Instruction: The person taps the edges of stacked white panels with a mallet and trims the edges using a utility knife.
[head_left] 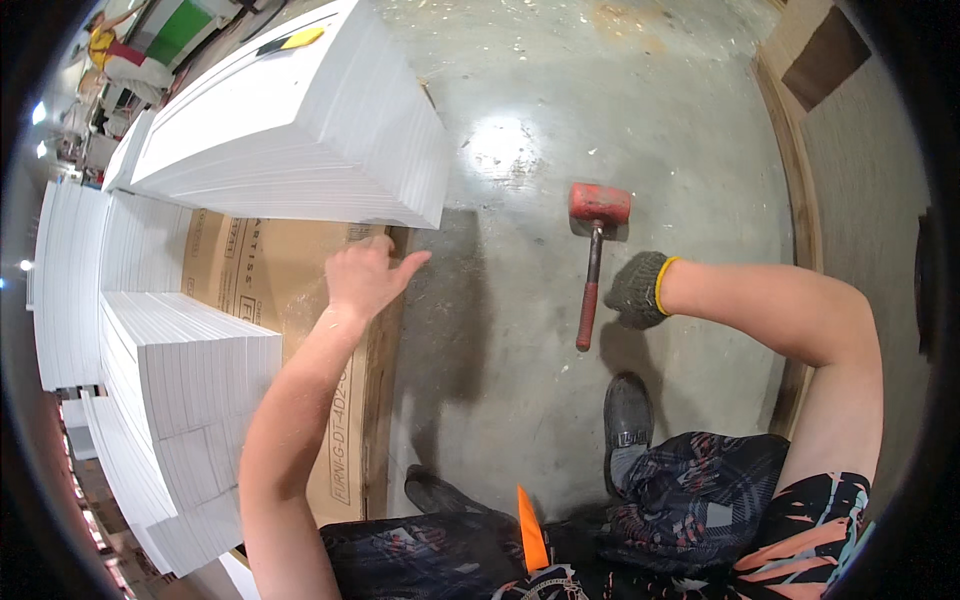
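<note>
My bare left hand (368, 278) is over the near edge of a brown cardboard sheet (270, 260), just below the corner of a tall stack of white panels (370, 120). Its thumb sticks out to the right, apart from the fingers, and nothing shows in its grasp. My right hand (638, 290) wears a dark grey knit glove with a yellow cuff. Close beside it, to the left, lies a mallet with a red head (601, 204) and a dark red handle (588, 315) on the floor. The gloved fingers are mostly hidden from sight.
Another white panel stack (190, 390) stands at the left on the cardboard. A yellow and black cutter (292, 41) lies on the far stack. Wooden edging (785, 150) and a grey board bound the right side. A person (110, 50) works at far left.
</note>
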